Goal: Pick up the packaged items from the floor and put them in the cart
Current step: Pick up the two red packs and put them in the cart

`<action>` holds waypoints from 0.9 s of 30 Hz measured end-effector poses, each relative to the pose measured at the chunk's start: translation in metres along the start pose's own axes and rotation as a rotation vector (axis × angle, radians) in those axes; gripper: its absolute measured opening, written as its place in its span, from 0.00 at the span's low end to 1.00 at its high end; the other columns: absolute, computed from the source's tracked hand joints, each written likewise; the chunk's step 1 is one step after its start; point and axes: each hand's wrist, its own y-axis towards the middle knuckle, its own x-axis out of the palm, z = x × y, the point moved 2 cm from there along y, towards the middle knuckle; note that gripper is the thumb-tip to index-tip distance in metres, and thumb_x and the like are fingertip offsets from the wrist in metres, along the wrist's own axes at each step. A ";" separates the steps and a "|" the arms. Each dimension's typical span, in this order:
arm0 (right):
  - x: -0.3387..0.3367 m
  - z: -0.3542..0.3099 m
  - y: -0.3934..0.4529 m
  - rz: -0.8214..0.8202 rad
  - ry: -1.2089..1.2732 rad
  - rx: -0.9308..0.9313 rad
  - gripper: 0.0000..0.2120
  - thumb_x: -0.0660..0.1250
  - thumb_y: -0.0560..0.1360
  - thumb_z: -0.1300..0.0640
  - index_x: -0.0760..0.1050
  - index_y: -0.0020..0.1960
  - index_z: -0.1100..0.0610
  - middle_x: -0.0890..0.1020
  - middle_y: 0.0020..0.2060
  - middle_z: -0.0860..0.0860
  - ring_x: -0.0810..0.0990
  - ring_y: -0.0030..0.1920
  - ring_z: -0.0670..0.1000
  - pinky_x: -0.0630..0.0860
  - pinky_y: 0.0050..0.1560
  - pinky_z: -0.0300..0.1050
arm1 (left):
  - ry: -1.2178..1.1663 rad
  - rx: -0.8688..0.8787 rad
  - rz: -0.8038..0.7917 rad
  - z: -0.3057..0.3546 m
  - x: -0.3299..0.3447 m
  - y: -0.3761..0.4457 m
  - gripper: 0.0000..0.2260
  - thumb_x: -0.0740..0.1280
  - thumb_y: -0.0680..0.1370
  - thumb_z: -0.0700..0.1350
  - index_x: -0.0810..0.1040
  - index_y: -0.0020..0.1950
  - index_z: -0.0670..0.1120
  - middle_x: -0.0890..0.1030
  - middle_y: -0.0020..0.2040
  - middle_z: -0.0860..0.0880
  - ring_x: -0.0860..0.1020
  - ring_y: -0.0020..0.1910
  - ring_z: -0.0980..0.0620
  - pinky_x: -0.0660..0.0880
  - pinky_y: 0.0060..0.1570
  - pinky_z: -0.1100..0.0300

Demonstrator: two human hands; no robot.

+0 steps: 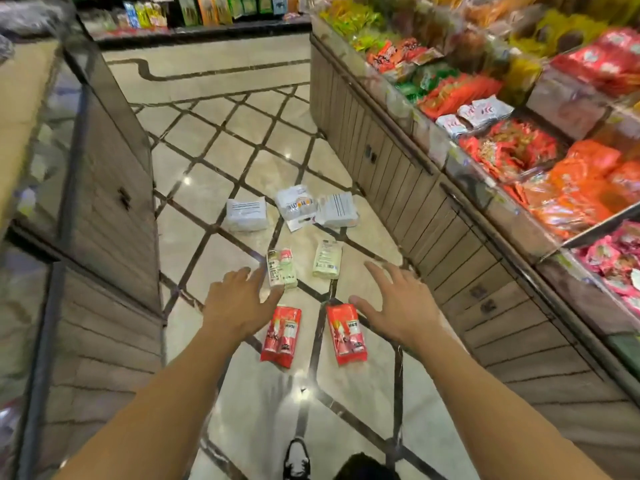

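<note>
Several packaged items lie on the tiled floor of a shop aisle. Nearest me are two red packs, one on the left and one on the right. Beyond them lie two pale green packs, left and right. Farthest are three white packs, at the left, the middle and the right. My left hand hovers open above the left red pack, fingers spread. My right hand hovers open beside the right red pack. Neither hand holds anything. No cart is in view.
A wooden display counter with trays of colourful snack bags runs along the right. Another wood-panelled counter with a glass top stands on the left. Shelves of goods close the far end. My shoe shows at the bottom.
</note>
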 end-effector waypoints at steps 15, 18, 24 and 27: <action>0.247 0.070 0.217 -0.275 0.182 0.051 0.38 0.51 0.80 0.27 0.55 0.84 0.45 0.70 0.78 0.51 0.71 0.75 0.57 0.75 0.69 0.58 | -0.143 -0.124 -0.313 0.015 0.232 0.207 0.30 0.55 0.83 0.67 0.64 0.82 0.54 0.73 0.77 0.48 0.70 0.75 0.45 0.67 0.71 0.48; 0.323 0.088 0.253 -0.359 0.157 0.053 0.38 0.52 0.81 0.28 0.51 0.85 0.44 0.66 0.80 0.50 0.68 0.78 0.56 0.73 0.71 0.58 | -0.211 -0.166 -0.364 0.019 0.305 0.241 0.31 0.54 0.82 0.67 0.64 0.83 0.54 0.71 0.79 0.47 0.69 0.76 0.44 0.67 0.71 0.47; 0.476 0.099 0.315 -0.422 0.268 0.153 0.39 0.57 0.80 0.29 0.52 0.85 0.44 0.64 0.81 0.52 0.68 0.78 0.58 0.73 0.70 0.60 | -0.303 -0.253 -0.435 0.003 0.470 0.291 0.34 0.54 0.81 0.70 0.65 0.82 0.54 0.74 0.76 0.47 0.73 0.73 0.43 0.71 0.71 0.42; 0.555 0.104 0.343 -0.393 0.321 0.212 0.39 0.60 0.80 0.30 0.54 0.85 0.47 0.66 0.80 0.53 0.68 0.77 0.59 0.71 0.71 0.62 | -0.278 -0.275 -0.456 -0.017 0.549 0.317 0.36 0.53 0.78 0.72 0.67 0.81 0.53 0.76 0.73 0.45 0.75 0.70 0.41 0.73 0.69 0.41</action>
